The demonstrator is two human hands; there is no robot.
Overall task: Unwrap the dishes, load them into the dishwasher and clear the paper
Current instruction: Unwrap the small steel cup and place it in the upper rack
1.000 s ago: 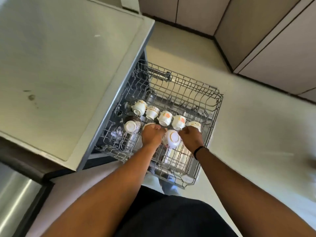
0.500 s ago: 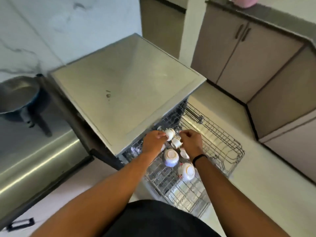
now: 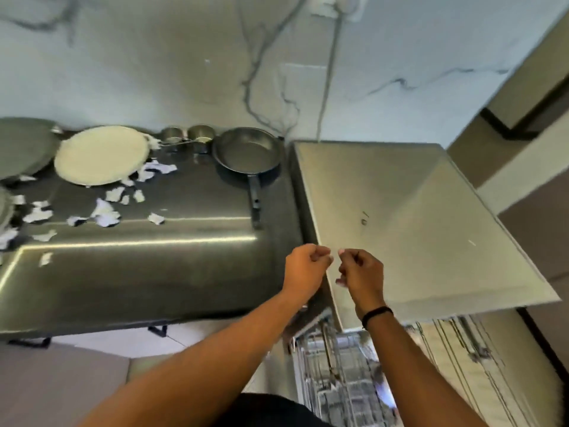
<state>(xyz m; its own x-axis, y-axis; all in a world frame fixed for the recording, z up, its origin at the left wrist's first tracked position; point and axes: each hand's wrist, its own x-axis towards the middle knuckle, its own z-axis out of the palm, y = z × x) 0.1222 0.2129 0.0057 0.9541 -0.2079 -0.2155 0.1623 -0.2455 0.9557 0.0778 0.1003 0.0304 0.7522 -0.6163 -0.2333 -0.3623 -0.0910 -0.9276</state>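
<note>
Your left hand [image 3: 304,266] and right hand [image 3: 360,272] hover clenched and empty at the steel counter's [image 3: 138,266] right edge. Torn white paper scraps [image 3: 104,211] lie scattered on the counter's left, beside a round plate [image 3: 101,154]. The wire rack [image 3: 345,374] juts out below your wrists.

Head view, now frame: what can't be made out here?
- Wire dishwasher rack: blurred, partly behind the right forearm; its contents are unreadable.
- Left hand and right hand: fingers curled, but motion blur hides whether they pinch anything.
- Grey round plate: cut off by the left edge.
- Small steel cups: too blurred to count surely.
</note>
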